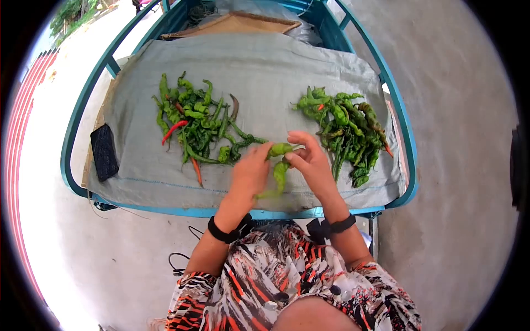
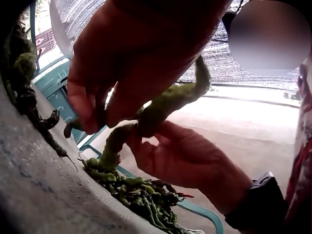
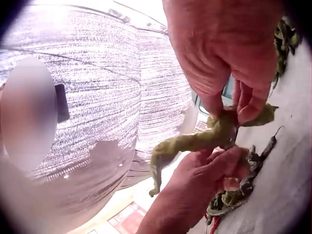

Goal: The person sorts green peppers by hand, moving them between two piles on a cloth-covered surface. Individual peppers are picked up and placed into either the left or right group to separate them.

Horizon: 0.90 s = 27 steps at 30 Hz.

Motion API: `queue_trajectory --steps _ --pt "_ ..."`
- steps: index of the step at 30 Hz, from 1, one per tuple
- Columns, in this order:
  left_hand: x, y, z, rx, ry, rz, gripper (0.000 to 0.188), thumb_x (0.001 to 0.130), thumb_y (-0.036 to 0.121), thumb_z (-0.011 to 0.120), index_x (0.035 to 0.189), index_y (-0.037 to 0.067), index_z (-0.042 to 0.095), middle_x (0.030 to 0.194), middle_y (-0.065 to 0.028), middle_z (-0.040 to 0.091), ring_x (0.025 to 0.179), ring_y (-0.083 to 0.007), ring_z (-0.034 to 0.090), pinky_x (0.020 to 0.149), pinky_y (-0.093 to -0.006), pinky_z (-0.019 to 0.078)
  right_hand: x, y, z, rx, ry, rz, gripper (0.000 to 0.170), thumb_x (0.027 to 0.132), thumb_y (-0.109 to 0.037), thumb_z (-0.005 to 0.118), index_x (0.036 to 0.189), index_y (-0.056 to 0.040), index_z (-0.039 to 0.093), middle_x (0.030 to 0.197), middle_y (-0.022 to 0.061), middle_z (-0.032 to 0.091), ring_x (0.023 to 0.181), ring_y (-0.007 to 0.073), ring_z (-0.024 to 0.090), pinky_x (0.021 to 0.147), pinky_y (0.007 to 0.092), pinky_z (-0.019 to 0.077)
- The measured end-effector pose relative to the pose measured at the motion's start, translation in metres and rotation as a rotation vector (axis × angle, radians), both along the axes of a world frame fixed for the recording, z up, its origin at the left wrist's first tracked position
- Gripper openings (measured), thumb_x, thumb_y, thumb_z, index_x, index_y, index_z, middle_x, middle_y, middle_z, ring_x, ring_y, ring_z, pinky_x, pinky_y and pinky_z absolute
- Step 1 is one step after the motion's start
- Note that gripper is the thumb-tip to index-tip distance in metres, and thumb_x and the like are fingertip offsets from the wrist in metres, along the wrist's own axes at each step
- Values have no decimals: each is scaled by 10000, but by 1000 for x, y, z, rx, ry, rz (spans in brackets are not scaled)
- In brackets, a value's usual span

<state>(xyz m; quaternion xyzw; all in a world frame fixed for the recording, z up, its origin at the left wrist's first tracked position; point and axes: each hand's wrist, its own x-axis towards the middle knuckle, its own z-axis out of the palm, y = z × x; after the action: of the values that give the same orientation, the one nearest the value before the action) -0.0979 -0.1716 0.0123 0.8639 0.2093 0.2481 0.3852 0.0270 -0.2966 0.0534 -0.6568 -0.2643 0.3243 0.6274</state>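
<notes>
Both hands meet over the front of the cloth, working on light green chili peppers. My left hand (image 1: pixel 251 171) holds peppers at its fingertips; one long curved pepper (image 3: pixel 187 142) shows along it in the right wrist view. My right hand (image 1: pixel 313 165) pinches a pepper (image 1: pixel 280 174) with thumb and fingers, beside the upper pepper (image 1: pixel 281 149). In the left wrist view a bent pepper (image 2: pixel 114 144) hangs below the fingers. A loose pile of green peppers (image 1: pixel 201 124) with a few red ones lies left of the hands, and a denser pile (image 1: pixel 348 127) lies to the right.
A grey cloth (image 1: pixel 259 83) covers the bed of a cart with a blue metal rail (image 1: pixel 406 121). At the left edge lies a black phone-like slab (image 1: pixel 104 153). A brown woven sheet (image 1: pixel 237 23) sits at the back. Concrete floor (image 1: pixel 441 231) surrounds the cart.
</notes>
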Motion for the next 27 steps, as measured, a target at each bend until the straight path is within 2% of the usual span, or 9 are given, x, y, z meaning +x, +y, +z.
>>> queue_trajectory --steps 1,4,8,9,12,13,19,22,27 --pt "-5 1 -1 28 18 31 455 862 43 619 1305 122 553 1051 -156 645 1013 -374 625 789 -474 527 10 -4 -15 -39 -42 1 299 925 -82 646 1222 -54 626 1186 46 598 874 90 601 749 268 508" --pt "-20 21 19 181 55 244 462 858 42 640 1306 121 562 1163 -151 594 1039 -359 618 816 -458 523 29 -15 -13 -273 -173 25 348 908 -89 659 1250 -50 605 1172 55 612 877 99 615 759 276 519" --pt "-18 31 56 403 76 619 450 879 13 649 1319 73 576 1317 -165 501 936 -311 656 827 -394 527 34 5 -13 -27 -224 -29 393 900 -97 666 1281 -44 586 1199 72 607 1012 157 642 855 290 528" --pt "-18 30 60 312 97 554 440 899 28 652 1329 63 568 1348 -170 442 895 -237 647 806 -372 524 30 15 -5 156 -76 19 395 903 -93 659 1291 -65 588 1257 82 594 1045 189 645 890 311 528" --pt "-7 11 73 106 73 316 443 893 31 661 1325 61 569 1340 -168 465 847 -181 629 790 -349 520 34 14 8 151 -503 131 423 900 -98 666 1314 -94 575 1329 100 567 1030 208 656 883 328 533" --pt "-6 9 59 184 60 253 438 875 19 667 1303 63 584 1287 -149 519 836 -191 620 774 -328 516 36 7 11 38 -519 123 428 897 -105 668 1315 -100 572 1334 109 561 1023 220 656 877 331 533" --pt "-10 -14 17 -62 239 -291 383 874 67 664 1253 70 612 1110 -112 615 871 -237 618 777 -342 510 49 -96 6 -629 -840 -71 431 877 -150 664 1298 -193 582 1246 133 571 968 315 649 827 403 532" --pt "2 -20 17 -101 328 -403 358 895 95 646 1250 63 610 1090 -111 621 885 -260 617 797 -362 509 60 -124 -9 -803 -774 -55 439 879 -177 669 1304 -241 582 1239 128 572 941 340 656 820 426 534" --pt "32 -35 30 -119 317 -477 360 902 82 628 1261 64 611 1144 -126 633 945 -274 627 833 -359 510 59 -116 -36 -800 -848 -62 425 872 -184 669 1286 -245 597 1268 130 567 935 344 663 806 429 540"
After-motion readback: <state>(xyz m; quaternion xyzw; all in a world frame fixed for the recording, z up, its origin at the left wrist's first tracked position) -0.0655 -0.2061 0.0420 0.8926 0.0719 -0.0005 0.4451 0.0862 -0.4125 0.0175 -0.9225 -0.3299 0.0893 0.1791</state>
